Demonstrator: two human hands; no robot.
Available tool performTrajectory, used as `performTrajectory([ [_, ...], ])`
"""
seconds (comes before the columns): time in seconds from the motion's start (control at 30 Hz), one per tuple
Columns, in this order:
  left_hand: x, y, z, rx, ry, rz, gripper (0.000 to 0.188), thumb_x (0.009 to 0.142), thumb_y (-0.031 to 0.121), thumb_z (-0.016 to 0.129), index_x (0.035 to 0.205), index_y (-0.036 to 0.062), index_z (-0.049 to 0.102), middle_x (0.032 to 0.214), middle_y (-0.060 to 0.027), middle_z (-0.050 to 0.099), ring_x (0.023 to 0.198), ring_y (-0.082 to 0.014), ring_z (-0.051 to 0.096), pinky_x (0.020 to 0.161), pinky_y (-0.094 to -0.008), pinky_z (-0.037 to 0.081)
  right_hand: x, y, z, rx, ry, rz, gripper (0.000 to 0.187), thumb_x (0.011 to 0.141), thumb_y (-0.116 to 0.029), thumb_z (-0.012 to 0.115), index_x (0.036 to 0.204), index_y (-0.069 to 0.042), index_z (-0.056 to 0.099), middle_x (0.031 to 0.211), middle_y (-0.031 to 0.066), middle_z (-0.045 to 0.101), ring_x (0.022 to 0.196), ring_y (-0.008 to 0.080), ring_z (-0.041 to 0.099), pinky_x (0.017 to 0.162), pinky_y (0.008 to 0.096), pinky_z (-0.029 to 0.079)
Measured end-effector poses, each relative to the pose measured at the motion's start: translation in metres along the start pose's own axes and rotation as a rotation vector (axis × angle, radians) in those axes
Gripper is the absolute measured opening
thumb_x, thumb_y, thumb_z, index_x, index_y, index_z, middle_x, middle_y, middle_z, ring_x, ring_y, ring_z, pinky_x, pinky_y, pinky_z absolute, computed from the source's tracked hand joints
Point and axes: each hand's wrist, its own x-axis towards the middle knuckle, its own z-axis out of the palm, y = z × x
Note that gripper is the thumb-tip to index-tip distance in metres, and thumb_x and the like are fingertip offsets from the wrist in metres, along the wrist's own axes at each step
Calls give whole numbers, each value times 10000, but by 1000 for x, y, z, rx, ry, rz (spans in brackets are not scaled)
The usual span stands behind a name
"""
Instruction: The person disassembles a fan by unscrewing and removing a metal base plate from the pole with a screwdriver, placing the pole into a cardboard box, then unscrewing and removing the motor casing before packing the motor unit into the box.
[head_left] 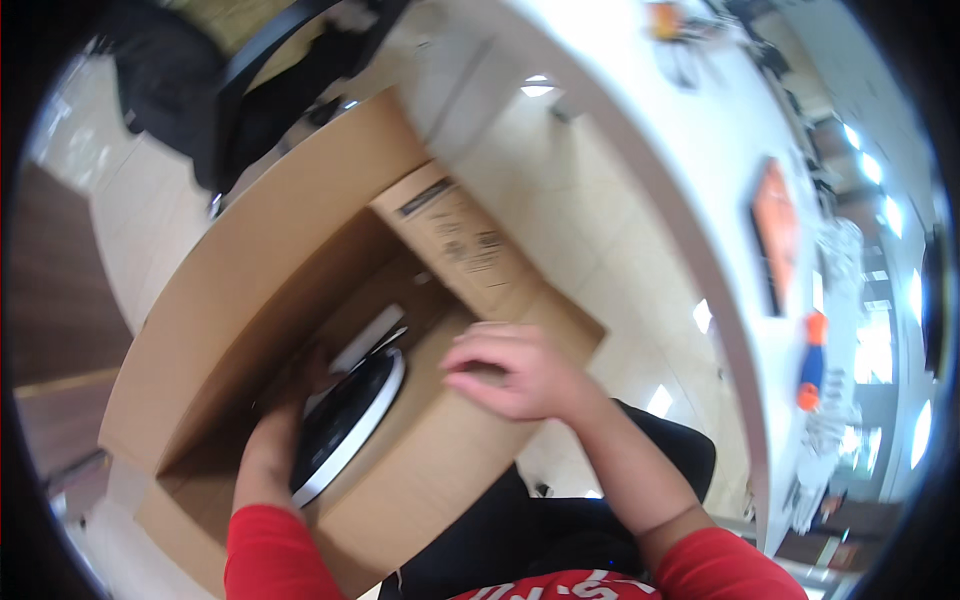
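Note:
A large open cardboard box (270, 215) stands tilted across the view in front of me. Inside it lies a glossy black object with a curved white rim (375, 415); I cannot tell its kind. My left hand (318, 372) reaches deep into the box, beside the far side of the black object, its fingers dim and mostly hidden. A pale strip-like piece (370, 335) lies close to that hand. Over the near side flap of the box, my right hand (515, 372) is curled, thumb toward the fingers; whatever it may hold is hidden.
A white table (640, 110) curves along the right, bearing an orange-and-black flat object (775, 235) and an orange-and-blue tool-like object (812, 360). A black chair (225, 110) stands beyond the box at the upper left. Pale floor tiles (600, 230) show between box and table.

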Motion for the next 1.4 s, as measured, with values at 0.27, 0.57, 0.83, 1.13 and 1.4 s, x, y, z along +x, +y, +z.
performTrajectory([
  [0.27,-50,30,-87,-495,228,146,775,1074,427,596,1617,-42,303,1673,-255,357,1569,-365,330,1289,-436,256,-21,-49,-12,30,171,-238,150,953,-198,747,937,-57,699,862,99,683,798,313,686,704,430,549],
  [0.57,-274,358,-236,-635,675,1123,275,1043,167,563,1262,4,527,1110,-97,542,1045,-192,528,977,-340,429,-221,-187,-109,-82,432,-326,118,950,-155,742,985,-52,698,887,103,684,818,340,681,733,446,555],
  [0.83,-407,642,-115,-230,367,1617,345,836,79,765,1145,32,621,1039,-156,655,973,-329,643,889,-413,504,-476,-240,-197,-370,1079,111,173,910,-112,777,1068,-43,762,974,89,763,904,241,742,812,359,586],
  [1.13,-413,775,-4,-15,528,1557,668,841,116,768,1435,-10,488,1309,-229,612,1260,-424,581,1080,-471,481,-594,-189,-215,-452,946,471,794,833,-337,889,1474,-23,541,1424,198,606,1300,334,575,1100,437,485],
  [1.4,-392,776,-5,-9,237,1312,970,837,153,783,1611,-64,239,1509,-309,493,1434,-440,465,1213,-472,380,-591,-181,-220,-541,906,399,809,806,-321,894,1463,3,550,1371,190,648,1266,368,571,1112,447,455],
])
